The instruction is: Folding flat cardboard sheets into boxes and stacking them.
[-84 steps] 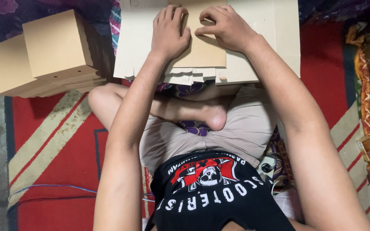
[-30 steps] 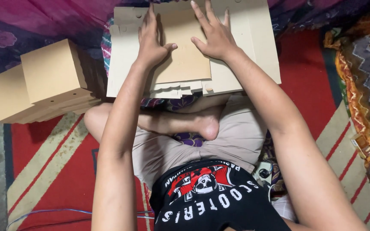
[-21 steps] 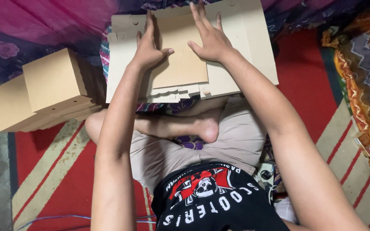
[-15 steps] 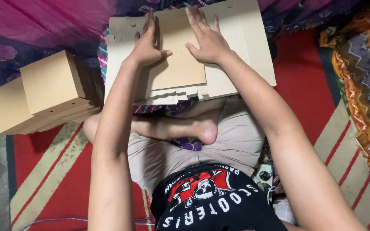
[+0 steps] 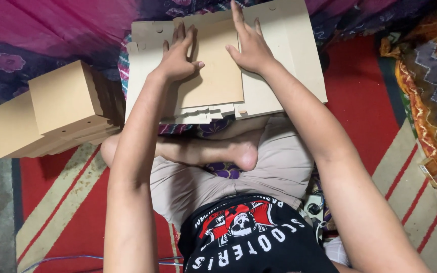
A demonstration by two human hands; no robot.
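On the striped red rug at far left, a pile of folded brown boxes (image 5: 51, 108) sits well apart from the hands, out of the way. Beside it, resting above the crossed legs, lies a stack of flat cardboard blanks (image 5: 279, 76). The left hand (image 5: 178, 58) and right hand (image 5: 249, 48) press spread-fingered on the top sheet (image 5: 216, 76), seemingly flattening it. The rug at right offers room beyond the stack's edge.

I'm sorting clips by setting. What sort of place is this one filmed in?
Most likely a home floor used for piecework: the person sits cross-legged on a red patterned rug, pressing both hands on flat cardboard blanks, with folded cardboard boxes stacked beside patterned fabrics.
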